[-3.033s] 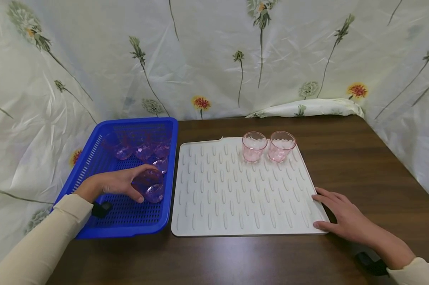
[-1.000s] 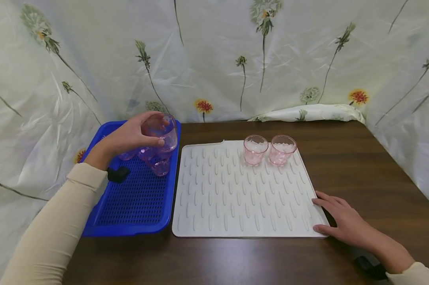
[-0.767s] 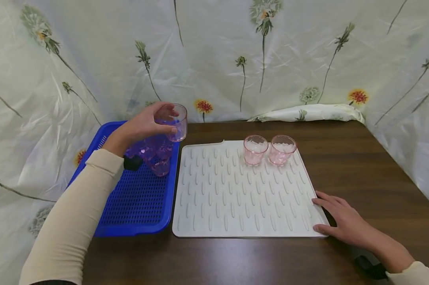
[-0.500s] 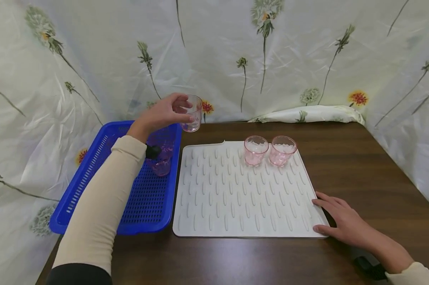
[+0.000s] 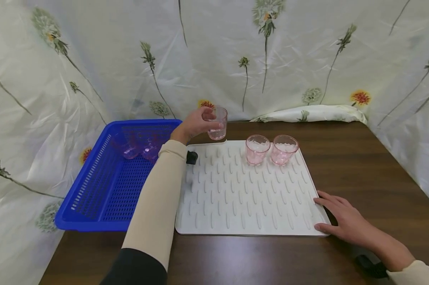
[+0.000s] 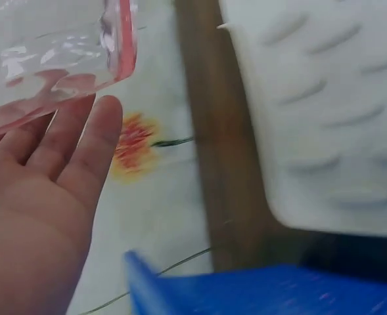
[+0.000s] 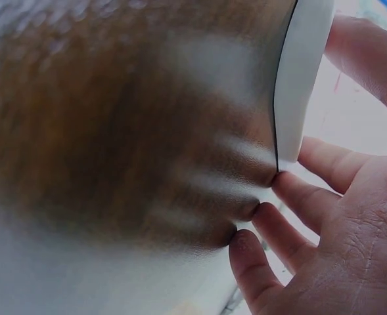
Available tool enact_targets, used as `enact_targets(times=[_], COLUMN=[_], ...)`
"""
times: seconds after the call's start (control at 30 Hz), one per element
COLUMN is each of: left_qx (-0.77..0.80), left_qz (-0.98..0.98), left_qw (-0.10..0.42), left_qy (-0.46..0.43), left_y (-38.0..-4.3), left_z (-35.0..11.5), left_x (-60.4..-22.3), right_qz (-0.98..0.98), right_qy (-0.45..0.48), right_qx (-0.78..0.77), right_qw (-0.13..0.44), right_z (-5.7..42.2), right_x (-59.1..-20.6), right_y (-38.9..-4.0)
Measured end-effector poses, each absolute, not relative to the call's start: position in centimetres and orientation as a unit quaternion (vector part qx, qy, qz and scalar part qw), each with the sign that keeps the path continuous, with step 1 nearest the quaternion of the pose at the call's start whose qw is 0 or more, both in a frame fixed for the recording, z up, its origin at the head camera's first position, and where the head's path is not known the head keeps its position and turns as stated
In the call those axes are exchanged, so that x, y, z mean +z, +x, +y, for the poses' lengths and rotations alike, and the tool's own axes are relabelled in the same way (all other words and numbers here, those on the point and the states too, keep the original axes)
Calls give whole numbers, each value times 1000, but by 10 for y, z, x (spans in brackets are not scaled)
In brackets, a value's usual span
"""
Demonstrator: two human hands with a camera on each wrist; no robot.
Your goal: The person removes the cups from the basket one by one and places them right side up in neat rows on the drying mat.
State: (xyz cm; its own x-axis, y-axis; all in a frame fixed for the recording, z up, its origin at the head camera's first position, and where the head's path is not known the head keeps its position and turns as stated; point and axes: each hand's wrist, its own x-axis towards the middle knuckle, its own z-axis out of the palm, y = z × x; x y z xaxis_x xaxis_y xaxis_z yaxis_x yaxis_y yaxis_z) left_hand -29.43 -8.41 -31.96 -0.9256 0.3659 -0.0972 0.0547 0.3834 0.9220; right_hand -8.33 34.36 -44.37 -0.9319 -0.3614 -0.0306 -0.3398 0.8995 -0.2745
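My left hand [image 5: 196, 126] grips a clear pink-tinted drinking glass [image 5: 219, 120], thumb on the near side and fingers on the far side. The glass is raised close to the far left edge of the white ribbed draining mat [image 5: 243, 202]. In the left wrist view the glass [image 6: 62, 72] shows its pink-edged wall against the fingers. Two pink glasses [image 5: 256, 153] [image 5: 283, 153] stand upright side by side at the mat's far right. My right hand [image 5: 348, 217] rests at the mat's right edge, its thumb and fingertips touching the edge and the table.
A blue plastic basket [image 5: 90, 226] left of the mat holds several more glasses [image 5: 127, 148] toward its back; my left sleeve hides part of it. The dark wooden table [image 5: 346, 154] extends to the right. A flower-patterned sheet [image 5: 214, 55] hangs behind, its folded edge lying on the table.
My left hand took the glass up from the basket and carried it right, over the basket's far rim, to the mat's far left. My right hand has stayed in place.
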Motion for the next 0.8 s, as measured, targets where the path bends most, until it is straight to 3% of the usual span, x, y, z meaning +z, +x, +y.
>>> enact_targets(times=[0.8], left_qx=[473], left_qz=[852], left_qw=[185], left_qy=[125], left_y=[-276], left_z=[-43], left_x=[-366], right_qz=[973], right_qy=[-182], right_qx=[-136], right_qw=[35], right_z=[344], right_x=[-442], right_y=[-81])
